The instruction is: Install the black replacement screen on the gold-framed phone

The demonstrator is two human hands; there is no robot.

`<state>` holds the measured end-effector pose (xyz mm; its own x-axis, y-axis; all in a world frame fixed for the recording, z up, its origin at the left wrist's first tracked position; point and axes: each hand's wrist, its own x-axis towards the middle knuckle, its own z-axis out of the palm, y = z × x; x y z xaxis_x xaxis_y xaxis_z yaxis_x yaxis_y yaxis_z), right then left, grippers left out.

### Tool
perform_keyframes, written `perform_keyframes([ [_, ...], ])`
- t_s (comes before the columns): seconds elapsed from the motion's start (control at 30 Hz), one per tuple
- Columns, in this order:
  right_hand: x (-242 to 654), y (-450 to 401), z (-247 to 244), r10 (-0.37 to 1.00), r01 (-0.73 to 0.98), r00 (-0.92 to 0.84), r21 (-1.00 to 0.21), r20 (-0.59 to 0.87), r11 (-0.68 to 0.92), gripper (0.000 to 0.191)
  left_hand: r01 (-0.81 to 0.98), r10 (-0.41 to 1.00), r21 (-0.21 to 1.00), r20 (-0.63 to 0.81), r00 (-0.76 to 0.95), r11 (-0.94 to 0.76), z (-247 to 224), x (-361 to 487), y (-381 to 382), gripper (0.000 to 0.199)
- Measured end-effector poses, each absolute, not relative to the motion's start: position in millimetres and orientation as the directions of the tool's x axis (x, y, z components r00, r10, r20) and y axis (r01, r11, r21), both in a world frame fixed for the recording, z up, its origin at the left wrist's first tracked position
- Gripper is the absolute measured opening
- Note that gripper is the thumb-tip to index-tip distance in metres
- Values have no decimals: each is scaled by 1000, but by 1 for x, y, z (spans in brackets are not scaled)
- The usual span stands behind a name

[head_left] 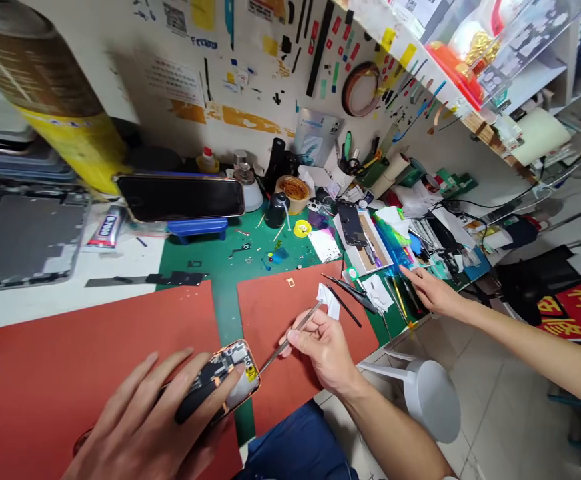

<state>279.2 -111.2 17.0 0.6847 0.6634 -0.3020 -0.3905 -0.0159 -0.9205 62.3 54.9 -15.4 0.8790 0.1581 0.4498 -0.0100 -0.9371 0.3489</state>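
Note:
My left hand (pixel 155 417) lies over an opened phone (pixel 245 387) on the red mat, its fingers curled round the frame and holding it down. Bare circuitry and a yellow patch show at the phone's far end; the palm and fingers hide much of the rest. Pinched like a pen in my right hand (pixel 325 347) is a pair of slim metal tweezers (pixel 298 328). Their tip meets the phone's right edge beside the yellow patch. A crumpled piece of white paper (pixel 331 303) lies just beyond my right hand.
Another person's hand (pixel 428 290) reaches in from the right over several tools. A black-screened phone (pixel 185 198) leans on a blue stand (pixel 197 230). A tall spray can (pixel 65 100) stands left. A shelf (pixel 450 93) overhangs the right; a grey stool (pixel 433 400) stands below.

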Motion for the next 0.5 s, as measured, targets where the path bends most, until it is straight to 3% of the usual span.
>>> perform_keyframes([
  [0.13, 278, -120, 22, 662, -396, 682, -918, -312, -26, 41, 41, 119, 238, 325, 938, -970, 12, 65, 51, 53],
  [0.5, 280, -129, 26, 660, -375, 676, -924, -327, -74, 30, 106, 164, 238, 242, 956, -966, 36, 72, 43, 39],
])
